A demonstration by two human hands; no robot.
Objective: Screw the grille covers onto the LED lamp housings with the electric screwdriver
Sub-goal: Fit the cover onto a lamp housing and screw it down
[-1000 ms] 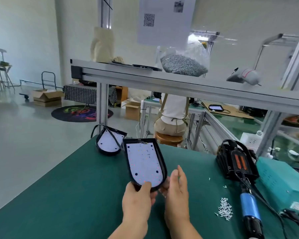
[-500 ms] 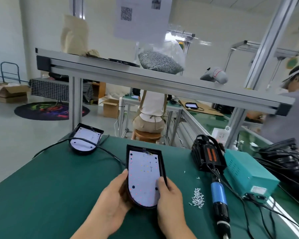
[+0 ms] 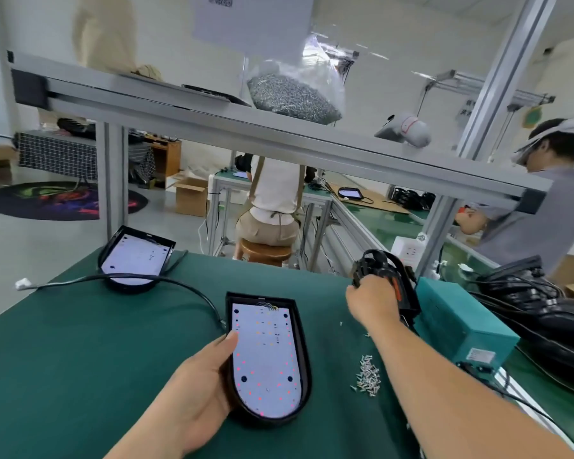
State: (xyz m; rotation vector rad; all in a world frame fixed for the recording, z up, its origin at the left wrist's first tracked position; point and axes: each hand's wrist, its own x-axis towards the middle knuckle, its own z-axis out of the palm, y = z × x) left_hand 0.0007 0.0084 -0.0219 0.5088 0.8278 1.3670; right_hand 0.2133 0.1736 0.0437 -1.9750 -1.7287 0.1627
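A black LED lamp housing [image 3: 265,356] with a white LED board lies flat on the green table [image 3: 80,359] in front of me. My left hand [image 3: 203,382] holds its left edge, thumb on the rim. My right hand [image 3: 373,301] reaches to the right rear and its fingers curl on a stack of black grille covers [image 3: 383,263]. A second housing [image 3: 135,258] rests at the far left, its black cable [image 3: 130,279] running across the table. A pile of small screws [image 3: 367,376] lies right of the near housing. The electric screwdriver is hidden behind my right arm.
A teal power box [image 3: 461,323] stands right of the covers, with dark cables [image 3: 544,313] beyond it. An aluminium shelf beam [image 3: 246,127] crosses overhead and carries a bag of screws [image 3: 292,94]. Two people work at other benches behind.
My right hand left the housing and moved to the grille covers at the right rear. The housing now lies flat under my left hand alone. The view tilted down.
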